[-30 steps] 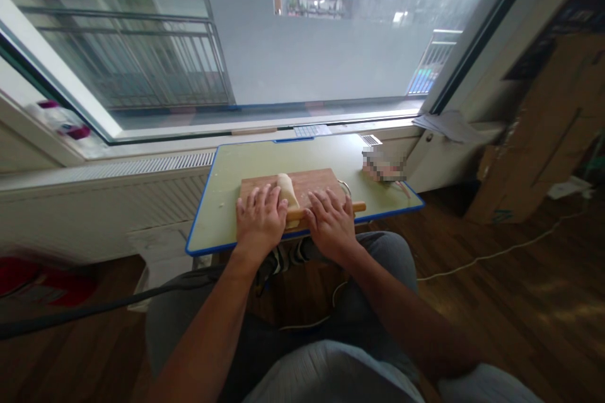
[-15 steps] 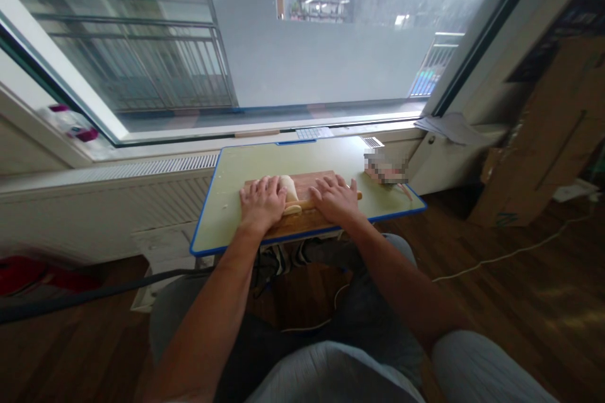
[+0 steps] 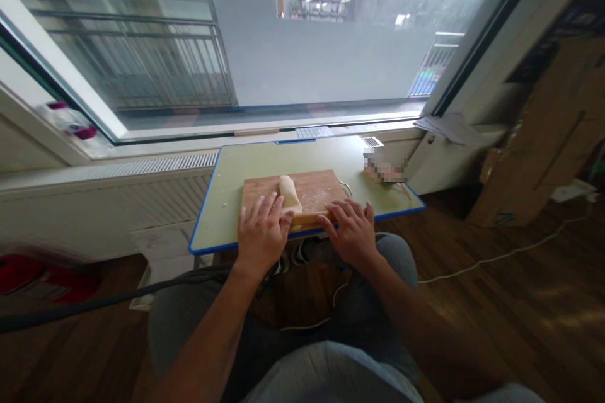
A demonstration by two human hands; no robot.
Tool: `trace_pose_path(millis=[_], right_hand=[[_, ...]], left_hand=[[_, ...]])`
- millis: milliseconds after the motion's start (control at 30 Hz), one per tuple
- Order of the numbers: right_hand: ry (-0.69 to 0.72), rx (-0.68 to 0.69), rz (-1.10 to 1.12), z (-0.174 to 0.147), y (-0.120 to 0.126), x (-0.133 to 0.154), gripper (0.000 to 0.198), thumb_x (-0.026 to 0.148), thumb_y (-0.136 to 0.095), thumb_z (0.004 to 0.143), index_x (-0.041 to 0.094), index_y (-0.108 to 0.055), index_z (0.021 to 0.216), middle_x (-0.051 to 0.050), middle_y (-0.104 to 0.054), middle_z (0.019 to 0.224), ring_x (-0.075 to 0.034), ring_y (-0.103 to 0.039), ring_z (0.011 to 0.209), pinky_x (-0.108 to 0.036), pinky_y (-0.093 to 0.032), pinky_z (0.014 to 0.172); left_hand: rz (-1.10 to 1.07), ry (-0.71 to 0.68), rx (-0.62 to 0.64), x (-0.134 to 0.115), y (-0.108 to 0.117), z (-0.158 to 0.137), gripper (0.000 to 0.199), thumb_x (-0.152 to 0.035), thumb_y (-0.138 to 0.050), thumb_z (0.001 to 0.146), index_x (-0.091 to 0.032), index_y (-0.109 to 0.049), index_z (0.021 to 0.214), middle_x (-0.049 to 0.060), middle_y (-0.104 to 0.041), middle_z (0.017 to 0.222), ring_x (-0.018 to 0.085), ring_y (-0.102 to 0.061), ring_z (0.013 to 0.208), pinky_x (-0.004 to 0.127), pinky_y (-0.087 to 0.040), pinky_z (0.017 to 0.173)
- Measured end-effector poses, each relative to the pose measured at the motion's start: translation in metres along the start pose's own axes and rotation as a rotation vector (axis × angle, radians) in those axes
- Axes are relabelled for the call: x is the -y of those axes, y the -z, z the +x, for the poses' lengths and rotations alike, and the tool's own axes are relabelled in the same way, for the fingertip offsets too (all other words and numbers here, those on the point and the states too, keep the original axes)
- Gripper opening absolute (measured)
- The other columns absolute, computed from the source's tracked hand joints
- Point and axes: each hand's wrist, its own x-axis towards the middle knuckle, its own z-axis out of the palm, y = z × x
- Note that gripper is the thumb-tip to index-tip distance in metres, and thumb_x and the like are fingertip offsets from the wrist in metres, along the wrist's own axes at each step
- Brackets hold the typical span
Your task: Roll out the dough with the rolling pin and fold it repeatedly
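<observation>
A pale strip of dough (image 3: 288,191) lies lengthwise on a wooden board (image 3: 316,184), its near end running to the rolling pin (image 3: 307,219). The pin lies crosswise near the board's close edge. My left hand (image 3: 263,227) is over its left part, fingers pointing forward and thumb along the wood. Over the right part rests my right hand (image 3: 352,227), with its fingers curved a little across the pin. Both palms hide the pin's ends. White flour dusts the board to the right of the dough.
The board lies on a small pale green table (image 3: 222,214) with a blue edge. A blurred-out item (image 3: 385,167) sits at its right side. Behind are a radiator (image 3: 142,201) and a window sill with a bottle (image 3: 70,121). A cardboard box (image 3: 534,138) stands right.
Both hands and the rolling pin have come back toward my body, from the middle of the board to its near edge. More of the dough and the board's metal handle now shows.
</observation>
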Motion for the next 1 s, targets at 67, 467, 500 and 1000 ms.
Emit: trace_pose_path(millis=[67, 467, 500, 1000], right_hand=[[0.007, -0.006, 0.016, -0.004, 0.001, -0.002, 0.031, 0.052, -0.057, 0.111, 0.03, -0.072, 0.126, -0.009, -0.076, 0.136, -0.031, -0.057, 0.138, -0.062, -0.014, 0.129], [0.036, -0.05, 0.086, -0.01, 0.002, -0.011, 0.019, 0.043, -0.077, 0.1, 0.031, -0.075, 0.114, -0.004, -0.079, 0.119, -0.029, -0.065, 0.124, -0.061, -0.017, 0.13], [0.045, -0.054, 0.094, -0.012, 0.002, -0.012, 0.018, 0.042, -0.079, 0.098, 0.031, -0.075, 0.111, -0.003, -0.079, 0.116, -0.029, -0.065, 0.121, -0.061, -0.018, 0.13], [0.188, -0.151, 0.157, -0.017, 0.011, -0.026, 0.02, 0.04, -0.08, 0.096, 0.026, -0.076, 0.109, -0.006, -0.078, 0.105, -0.026, -0.071, 0.102, -0.041, -0.05, 0.1]], left_hand=[[-0.014, -0.023, 0.012, 0.002, 0.001, -0.006, 0.053, -0.052, -0.04, 0.11, -0.03, -0.064, 0.151, 0.009, -0.057, 0.166, 0.037, -0.047, 0.156, 0.068, -0.032, 0.129], [-0.126, -0.089, -0.109, 0.015, -0.011, -0.032, 0.029, -0.043, -0.066, 0.102, -0.029, -0.072, 0.127, 0.008, -0.077, 0.137, 0.032, -0.062, 0.139, 0.06, -0.027, 0.132], [-0.124, -0.098, -0.138, 0.015, -0.012, -0.034, 0.028, -0.042, -0.067, 0.101, -0.029, -0.073, 0.126, 0.008, -0.079, 0.133, 0.032, -0.063, 0.136, 0.059, -0.027, 0.132], [-0.158, -0.306, -0.556, 0.02, -0.014, -0.038, 0.037, -0.034, -0.078, 0.096, -0.027, -0.068, 0.131, 0.008, -0.082, 0.123, 0.027, -0.072, 0.122, 0.05, -0.04, 0.123]])
